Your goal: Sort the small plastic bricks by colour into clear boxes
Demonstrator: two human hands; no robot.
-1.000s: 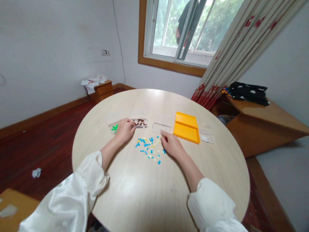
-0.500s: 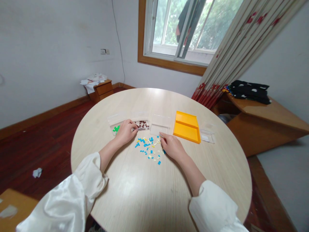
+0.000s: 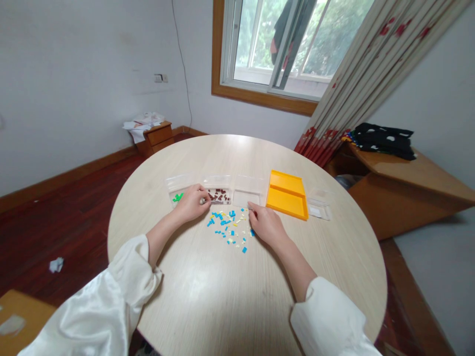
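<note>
Left hand [image 3: 191, 202] sits curled by the clear box of brown bricks [image 3: 219, 195], maybe pinching one, right hand [image 3: 265, 225] half-closed beside the loose blue and yellow bricks [image 3: 230, 226], grip unclear.

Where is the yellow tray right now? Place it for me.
In the head view the yellow tray lies on the round table, on the far right side, just beyond the right hand, between two clear boxes.

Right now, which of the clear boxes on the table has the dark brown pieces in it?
The clear box second from the left, just beyond the left hand. Its left neighbour holds green pieces; the one on its right looks empty.
</note>
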